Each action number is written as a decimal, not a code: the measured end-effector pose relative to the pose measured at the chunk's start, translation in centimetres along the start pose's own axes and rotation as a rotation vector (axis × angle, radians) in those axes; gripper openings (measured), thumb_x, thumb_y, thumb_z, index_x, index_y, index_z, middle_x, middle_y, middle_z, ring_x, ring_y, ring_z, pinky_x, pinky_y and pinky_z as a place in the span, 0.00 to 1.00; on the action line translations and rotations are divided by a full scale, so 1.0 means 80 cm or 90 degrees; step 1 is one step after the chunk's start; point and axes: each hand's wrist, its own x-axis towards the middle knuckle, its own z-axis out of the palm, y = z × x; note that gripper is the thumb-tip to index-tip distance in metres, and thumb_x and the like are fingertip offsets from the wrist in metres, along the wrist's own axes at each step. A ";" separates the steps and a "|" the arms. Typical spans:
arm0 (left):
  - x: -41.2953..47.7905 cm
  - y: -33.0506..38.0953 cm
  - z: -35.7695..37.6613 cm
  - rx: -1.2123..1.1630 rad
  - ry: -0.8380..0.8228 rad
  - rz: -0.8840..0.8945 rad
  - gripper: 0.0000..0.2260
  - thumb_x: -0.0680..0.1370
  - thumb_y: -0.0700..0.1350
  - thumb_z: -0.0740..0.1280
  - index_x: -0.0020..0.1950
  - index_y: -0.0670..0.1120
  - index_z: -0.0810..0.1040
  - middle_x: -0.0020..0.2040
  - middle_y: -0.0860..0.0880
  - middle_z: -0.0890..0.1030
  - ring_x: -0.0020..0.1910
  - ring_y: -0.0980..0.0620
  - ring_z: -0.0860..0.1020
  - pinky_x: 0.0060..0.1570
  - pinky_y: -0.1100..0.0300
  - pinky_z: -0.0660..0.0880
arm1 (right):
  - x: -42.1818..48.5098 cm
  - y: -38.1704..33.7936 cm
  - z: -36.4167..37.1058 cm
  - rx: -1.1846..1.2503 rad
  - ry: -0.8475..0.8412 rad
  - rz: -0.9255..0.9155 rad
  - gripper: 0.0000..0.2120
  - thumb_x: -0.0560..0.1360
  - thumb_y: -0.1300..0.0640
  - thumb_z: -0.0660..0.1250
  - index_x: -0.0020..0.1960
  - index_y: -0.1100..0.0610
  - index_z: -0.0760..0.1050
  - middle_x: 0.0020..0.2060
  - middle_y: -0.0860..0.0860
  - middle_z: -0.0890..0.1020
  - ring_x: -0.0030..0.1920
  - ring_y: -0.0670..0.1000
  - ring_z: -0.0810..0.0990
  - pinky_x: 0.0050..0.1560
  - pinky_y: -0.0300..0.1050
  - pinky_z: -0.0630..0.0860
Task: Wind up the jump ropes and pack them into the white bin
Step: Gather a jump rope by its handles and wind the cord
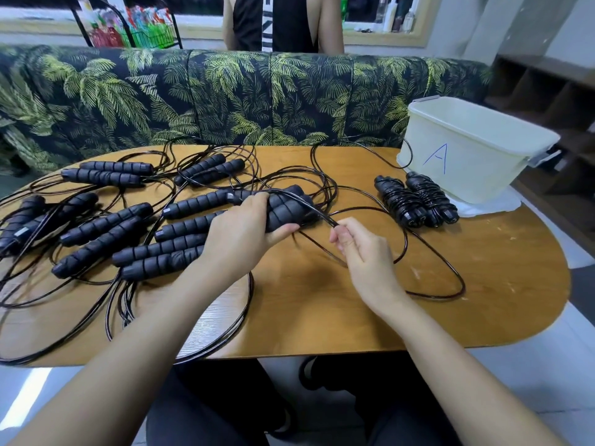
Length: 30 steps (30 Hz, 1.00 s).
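Head view: the left hand [240, 228] grips a pair of black foam handles [289, 206], held side by side near the middle of the worktop [322, 304]. Its fingers [257, 198] curl over the top of the pair, and the thumb presses from the near side. The right hand [363, 252] is just beside it, to the right. Its fingertips [341, 235] pinch the black cable [317, 210] that arcs over the held handles. Beyond the pinch, cable lies in a wide loop on the worktop toward the right edge.

The white bin [467, 149] stands at the far right corner of the worktop on a white sheet [489, 206]. A blue letter "A" [436, 157] is marked on its near wall. The contents of the bin cannot be seen. Two wound jump ropes [415, 201] lie side by side on the worktop, just in front of the bin, each with cable coiled tightly round its handles.

The unwound jump ropes [103, 223] cover the left half of the worktop. Their handles lie in pairs, and their cables spread in loose, overlapping loops, some reaching past the near edge.

A sofa [225, 91] with a palm-leaf print runs along the far side of the worktop. A person [283, 24] in a dark sleeveless top stands behind it.
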 end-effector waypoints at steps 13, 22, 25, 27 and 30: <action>-0.024 -0.003 -0.032 -0.403 -0.277 0.267 0.24 0.71 0.65 0.65 0.61 0.55 0.72 0.50 0.62 0.78 0.49 0.63 0.76 0.48 0.62 0.73 | 0.034 0.007 -0.018 0.186 -0.457 0.037 0.08 0.79 0.63 0.62 0.43 0.61 0.78 0.38 0.46 0.79 0.43 0.41 0.76 0.55 0.38 0.72; -0.028 0.011 -0.034 0.242 -0.171 0.524 0.33 0.72 0.72 0.55 0.66 0.49 0.69 0.54 0.53 0.78 0.50 0.48 0.77 0.42 0.56 0.67 | 0.093 -0.023 -0.023 -0.386 -0.553 -0.205 0.12 0.81 0.50 0.59 0.39 0.45 0.73 0.39 0.42 0.79 0.45 0.39 0.73 0.73 0.41 0.51; -0.028 0.025 -0.021 0.385 -0.188 0.408 0.30 0.75 0.68 0.57 0.64 0.44 0.67 0.56 0.48 0.76 0.54 0.45 0.76 0.42 0.55 0.64 | 0.081 -0.034 -0.020 -0.415 -0.452 -0.132 0.15 0.83 0.48 0.54 0.43 0.49 0.74 0.41 0.46 0.79 0.47 0.46 0.74 0.51 0.39 0.59; -0.025 0.031 -0.014 0.393 -0.155 0.301 0.29 0.75 0.67 0.59 0.61 0.43 0.67 0.55 0.47 0.76 0.53 0.44 0.76 0.42 0.55 0.64 | 0.070 -0.038 -0.016 -0.420 -0.363 -0.123 0.15 0.83 0.50 0.51 0.45 0.52 0.73 0.41 0.48 0.77 0.47 0.53 0.76 0.43 0.45 0.60; -0.021 0.033 -0.002 0.338 -0.064 0.162 0.29 0.71 0.69 0.64 0.55 0.45 0.71 0.49 0.49 0.78 0.46 0.45 0.79 0.38 0.55 0.68 | 0.056 -0.041 -0.010 -0.404 -0.267 -0.094 0.14 0.84 0.54 0.50 0.51 0.55 0.73 0.41 0.51 0.75 0.45 0.57 0.76 0.40 0.47 0.63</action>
